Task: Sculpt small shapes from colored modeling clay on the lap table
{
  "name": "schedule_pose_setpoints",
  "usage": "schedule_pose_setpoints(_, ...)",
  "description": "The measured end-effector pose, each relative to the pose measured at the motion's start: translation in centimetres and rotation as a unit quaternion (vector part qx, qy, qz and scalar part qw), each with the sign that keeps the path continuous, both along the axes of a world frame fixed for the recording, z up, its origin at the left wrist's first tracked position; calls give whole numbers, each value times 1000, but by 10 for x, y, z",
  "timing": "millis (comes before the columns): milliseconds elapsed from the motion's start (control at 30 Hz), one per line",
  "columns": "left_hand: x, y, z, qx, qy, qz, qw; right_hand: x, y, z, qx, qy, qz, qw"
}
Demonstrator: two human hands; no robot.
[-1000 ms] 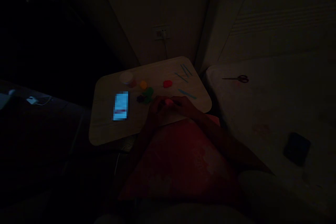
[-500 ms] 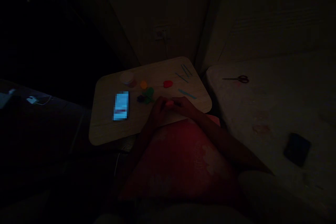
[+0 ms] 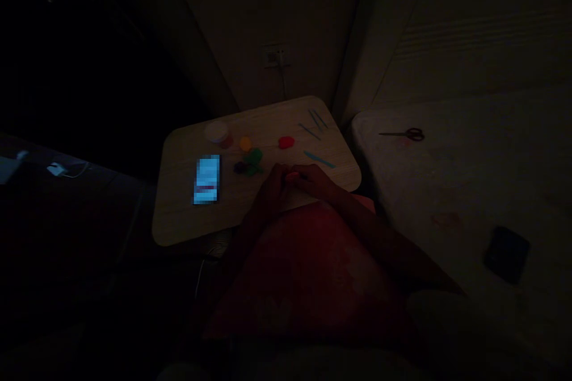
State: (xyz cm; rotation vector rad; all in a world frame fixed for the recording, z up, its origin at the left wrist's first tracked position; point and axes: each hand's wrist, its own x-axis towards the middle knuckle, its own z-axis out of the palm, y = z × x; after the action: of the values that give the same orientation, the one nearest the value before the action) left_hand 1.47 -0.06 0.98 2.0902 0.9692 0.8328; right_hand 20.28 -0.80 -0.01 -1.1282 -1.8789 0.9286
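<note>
In dim light, my left hand (image 3: 274,186) and my right hand (image 3: 314,180) meet at the near edge of a small wooden table (image 3: 176,223). Their fingers close from both sides on a lump of red modelling clay (image 3: 292,177), partly covered by them. Beyond the hands lies a second red clay lump (image 3: 286,142). To the left sit green clay pieces (image 3: 254,156), a dark purple clay piece (image 3: 239,167) and an orange clay lump (image 3: 245,143). Several thin blue-grey modelling sticks (image 3: 309,131) and a wider blue clay knife (image 3: 319,159) lie at the right.
A lit phone (image 3: 207,180) lies on the table's left, with a clear tub (image 3: 217,132) behind it. Scissors (image 3: 404,134) and a dark square object (image 3: 506,254) rest on the pale surface at right. A red pillow (image 3: 290,274) fills my lap. A wall socket (image 3: 276,56) holds a plug.
My fingers have shifted slightly around the red clay, and less of it shows between them. The other things stay where they were.
</note>
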Motion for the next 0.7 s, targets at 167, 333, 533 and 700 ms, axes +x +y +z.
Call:
schedule_pose_setpoints(167,0,0,0,38,35,-24,998,-1,3,-3,15,-25,-17,999)
schedule_pose_setpoints(333,-2,-1,-1,28,54,14,998,-2,4,-2,14,-37,-10,999)
schedule_pose_setpoints(533,0,-1,1,-2,18,39,999,-4,-2,5,0,-8,-53,999)
schedule_pose_setpoints(700,0,-3,2,-3,26,53,998,-4,-3,8,25,5,-40,999)
